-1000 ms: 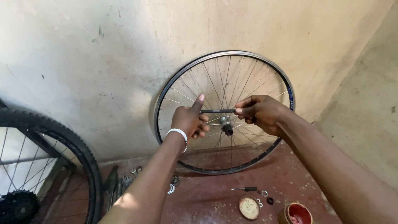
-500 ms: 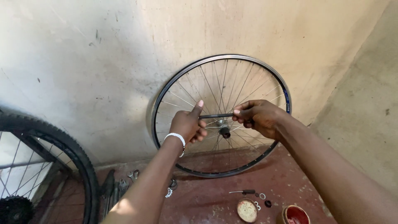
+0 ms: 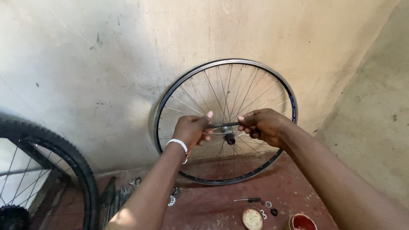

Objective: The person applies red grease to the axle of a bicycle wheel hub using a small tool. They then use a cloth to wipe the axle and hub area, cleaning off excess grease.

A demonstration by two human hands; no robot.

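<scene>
You've got the axle [image 3: 225, 125] pinched at both ends, left hand [image 3: 191, 131] and right hand [image 3: 264, 126] closed on it, held level just in front of the hub [image 3: 230, 137] of the bare wheel [image 3: 226, 121] leaning on the far wall. It's probably stiff steel, light, maybe greasy, so keep gripping the ends.

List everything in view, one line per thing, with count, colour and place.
bare spoked wheel: one, silver and black rim, leaning on the wall
axle rod: one, dark, held level before the hub
tyred wheel: one, black, far left
screwdriver: one, dark handle, on the floor
round lid: one, pale, on the floor
red tin: one, bottom edge
left hand: grips rod's left end
right hand: grips rod's right end
</scene>
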